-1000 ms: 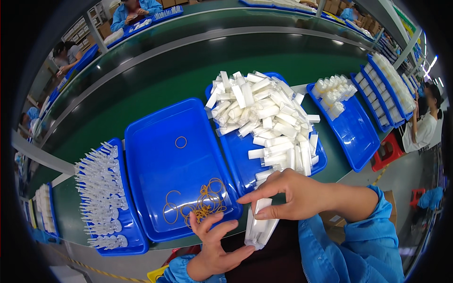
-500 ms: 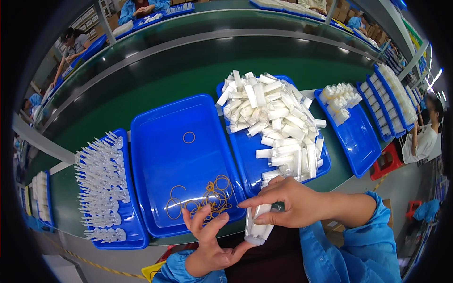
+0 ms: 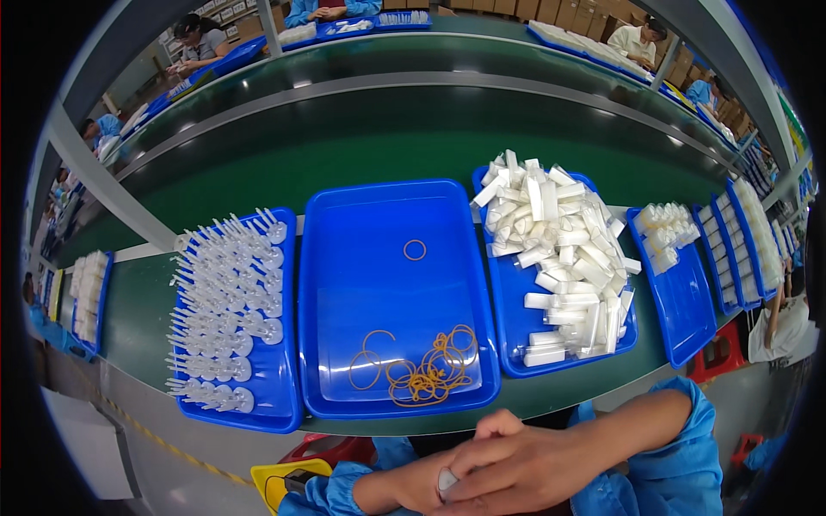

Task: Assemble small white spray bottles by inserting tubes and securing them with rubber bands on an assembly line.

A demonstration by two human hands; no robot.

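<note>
Both my hands are close together at the lower middle, below the front edge of the bench. My right hand (image 3: 516, 464) is closed and lies across my left hand (image 3: 426, 482). A pale rounded end of a small white piece (image 3: 446, 483) shows between them, by the right fingers; the rest of it is covered. The left fingers are mostly hidden behind the right hand. Nearest in front is a blue tray (image 3: 353, 301) with a tangle of tan rubber bands (image 3: 430, 374) and a single rubber band (image 3: 415, 250) farther up.
To the left, a blue tray (image 3: 280, 370) carries rows of clear, thin-stemmed plastic parts (image 3: 228, 318). On the right, another tray (image 3: 516, 292) bears a heap of white blocks in clear sleeves (image 3: 568, 241). Beyond it are a partly filled tray (image 3: 684, 301) and stacked trays (image 3: 731, 249).
My hands have come down and together, the right now over the left. The white piece, plainly seen in my right hand before, is mostly hidden. The view has shifted, moving the trays rightward.
</note>
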